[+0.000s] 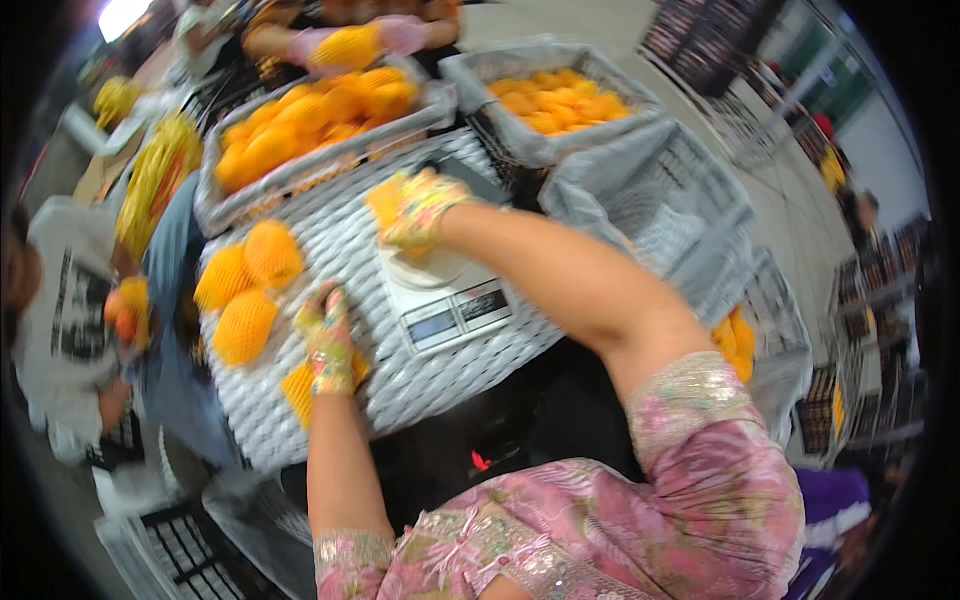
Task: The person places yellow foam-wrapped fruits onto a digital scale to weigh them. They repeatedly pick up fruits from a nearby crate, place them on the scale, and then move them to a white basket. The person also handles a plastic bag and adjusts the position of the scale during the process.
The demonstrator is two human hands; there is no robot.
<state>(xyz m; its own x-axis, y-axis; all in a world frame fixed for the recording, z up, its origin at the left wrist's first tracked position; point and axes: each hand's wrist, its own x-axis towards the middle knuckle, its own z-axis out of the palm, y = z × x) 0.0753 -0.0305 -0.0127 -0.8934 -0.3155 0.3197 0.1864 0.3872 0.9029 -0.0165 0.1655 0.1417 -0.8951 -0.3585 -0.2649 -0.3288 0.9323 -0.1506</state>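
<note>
My right hand [424, 210], in a patterned yellow glove, is closed around a fruit in yellow foam netting [384, 202], just above the round plate of a white digital kitchen scale [424, 274]. In the same kind of glove, my left hand [330, 334] rests over the padded table, its fingers curled; another yellow-netted fruit [300, 390] lies under or against it, and whether the hand grips it is unclear. Several netted fruits [244, 326] lie together left of that hand. The scale and fruits stand on a white woven padded surface [420, 394].
A plastic-lined crate of netted fruits [322, 154] borders the table's far side, near a co-worker's gloved hands [352, 49]. Another filled crate [551, 146] stands beyond; a lined crate [652, 202] sits at right. A person in grey [71, 300] is at left, holding fruit.
</note>
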